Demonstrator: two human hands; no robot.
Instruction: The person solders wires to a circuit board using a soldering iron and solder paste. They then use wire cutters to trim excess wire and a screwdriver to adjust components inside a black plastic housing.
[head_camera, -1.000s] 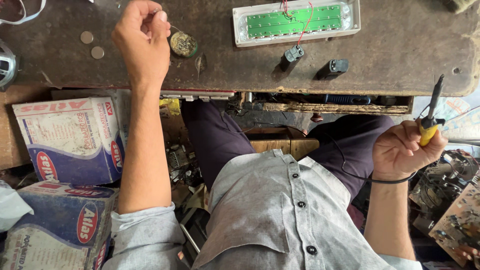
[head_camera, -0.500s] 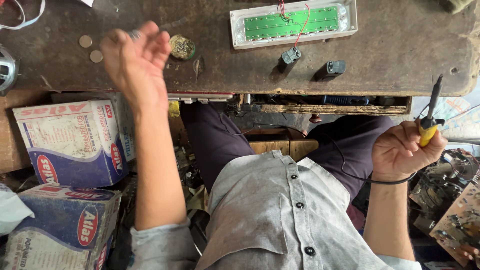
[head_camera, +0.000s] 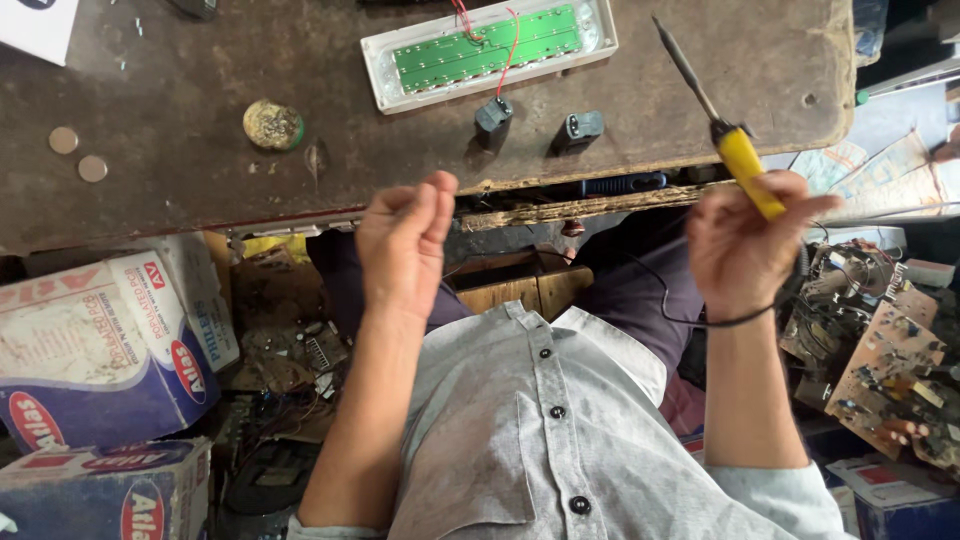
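Above the near edge of the worn surface (head_camera: 200, 190), the right hand (head_camera: 745, 240) clasps the yellow handle of a soldering iron (head_camera: 715, 125); its long axis slants, tip pointing up and left toward the green LED board (head_camera: 490, 45). The left hand (head_camera: 400, 240) hangs loosely curled, grip holding nothing, just below two small black parts (head_camera: 535, 125)

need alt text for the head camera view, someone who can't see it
Seen from above, a seated person's right hand holds a yellow-handled soldering iron over a worn workbench, left hand loosely curled at its edge. A white light panel lies ahead.
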